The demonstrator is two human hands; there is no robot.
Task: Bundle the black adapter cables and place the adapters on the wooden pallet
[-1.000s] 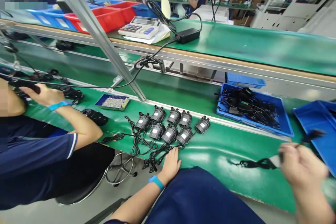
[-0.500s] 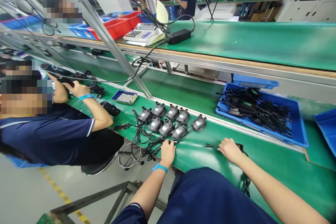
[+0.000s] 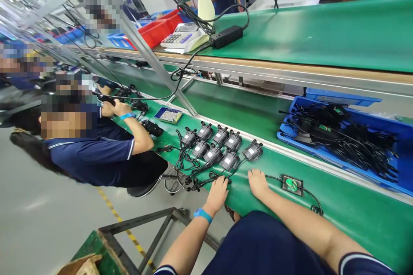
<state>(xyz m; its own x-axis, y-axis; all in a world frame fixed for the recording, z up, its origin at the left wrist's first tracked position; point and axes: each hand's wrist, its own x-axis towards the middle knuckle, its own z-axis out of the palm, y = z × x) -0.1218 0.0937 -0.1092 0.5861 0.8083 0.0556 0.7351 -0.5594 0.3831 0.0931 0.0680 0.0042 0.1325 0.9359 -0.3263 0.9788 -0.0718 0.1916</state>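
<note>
Several dark motor-like units (image 3: pixel 212 154) with white labels and black cables stand grouped on the green bench. My left hand (image 3: pixel 218 193) is at the bench's front edge, by the cables of these units; its fingers are bent over a black cable, and what it grips is hard to make out. To its right, my right hand (image 3: pixel 257 182) rests near the bench surface, fingers curled at the end of a black cord. That cord runs right to a small black box (image 3: pixel 292 184) with a green patch, lying on the bench.
A blue bin (image 3: pixel 380 172) full of black cables stands at the right behind the rail. A person (image 3: pixel 97 159) in dark blue sits at the left. Above the bench is a green shelf (image 3: pixel 306 47) with a calculator (image 3: pixel 180 39) and a black adapter (image 3: pixel 227 37).
My right hand has moved left toward my left hand, and the black box now lies uncovered with its green patch showing. The view has shifted left.
</note>
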